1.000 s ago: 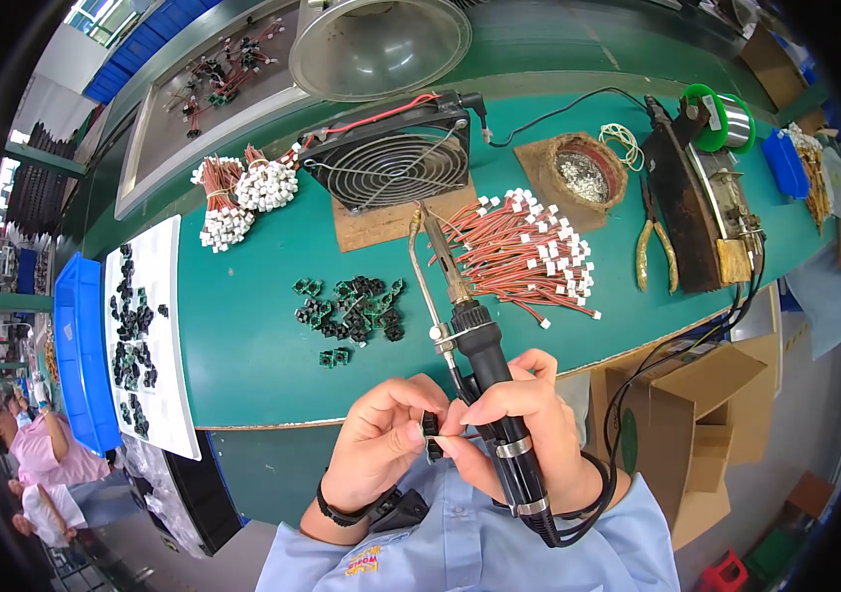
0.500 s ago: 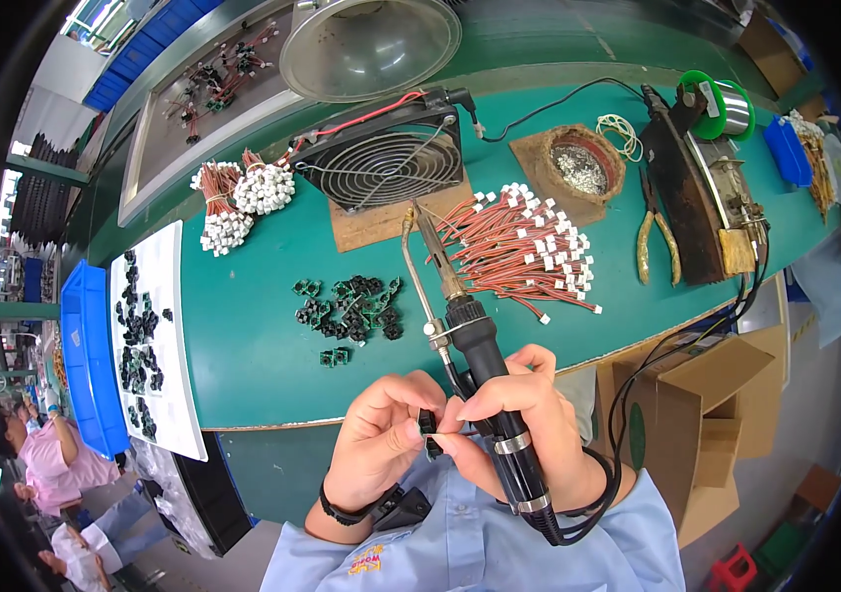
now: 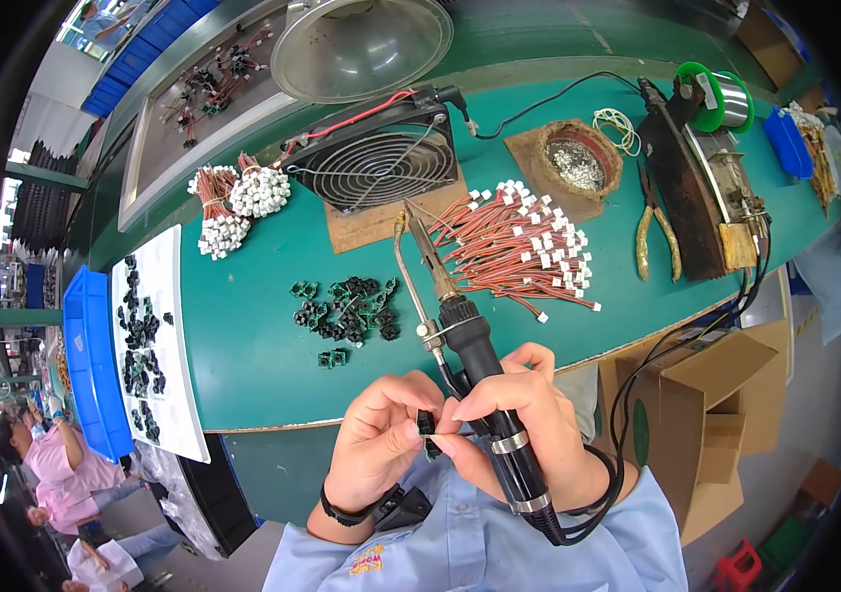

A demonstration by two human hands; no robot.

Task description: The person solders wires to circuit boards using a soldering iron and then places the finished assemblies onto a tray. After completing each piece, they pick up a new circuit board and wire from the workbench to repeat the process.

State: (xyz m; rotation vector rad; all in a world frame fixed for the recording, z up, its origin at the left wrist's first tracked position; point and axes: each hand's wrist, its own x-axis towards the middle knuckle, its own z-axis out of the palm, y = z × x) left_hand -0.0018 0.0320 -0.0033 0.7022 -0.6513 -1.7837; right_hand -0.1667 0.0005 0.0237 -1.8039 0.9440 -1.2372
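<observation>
Item 1: my left hand (image 3: 378,446), fingers pinched shut on a small black plastic connector part (image 3: 426,426), held just above my chest, off the near edge of the green work surface (image 3: 243,345).

Item 2: my right hand (image 3: 529,424), fingers wrapped closed round the black-handled soldering iron (image 3: 470,345), forefinger touching the same part; the metal tip points away, toward the bundle of red wires with white plugs (image 3: 519,242).

Risks, as I judge them: the hot tip hovers close over the wire bundle, so a slip could scorch insulation; the iron's black cable (image 3: 628,395) loops by my wrist and could snag and jerk the tool; the tiny part could drop between fingers into my lap (hard to recover).

Packages and labels: open brown cardboard box (image 3: 707,395) at the right edge with a dark oval mark on its flap; blue plastic bin (image 3: 85,365) at left; white tray (image 3: 159,335) of black parts; green solder spool (image 3: 717,94) far right; a small orange emblem on my blue shirt (image 3: 371,564) (wording not legible).
</observation>
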